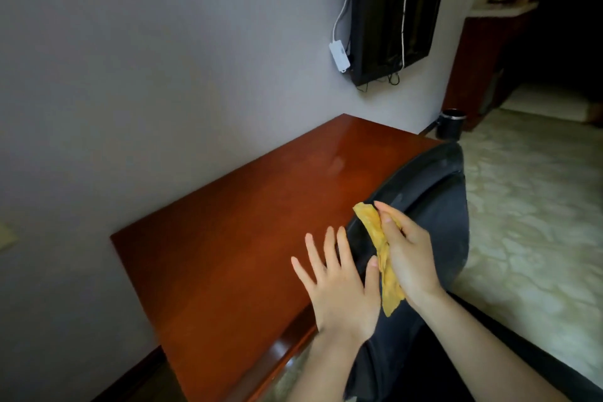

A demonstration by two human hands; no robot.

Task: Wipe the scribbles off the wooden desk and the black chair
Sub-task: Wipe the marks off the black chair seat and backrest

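The wooden desk (244, 222) stands flush against the grey wall, its glossy top bare to the camera; no scribbles show plainly on it, only a faint pale patch toward the far end that may be a reflection. The black chair (434, 206) is drawn up with its curved back against the desk's front edge, which puts both surfaces within one reach. The left hand (339, 284) is spread flat with its fingers straight and apart over the desk's near edge beside the chair back, probably to steady the body or the chair; whether it actually presses down I cannot tell. The right hand (408, 258) curls its fingers round a bunched yellow cloth (378, 238) over the chair's top rim, a wad firm enough to rub with. Judging by that position, the chair is the surface being worked.
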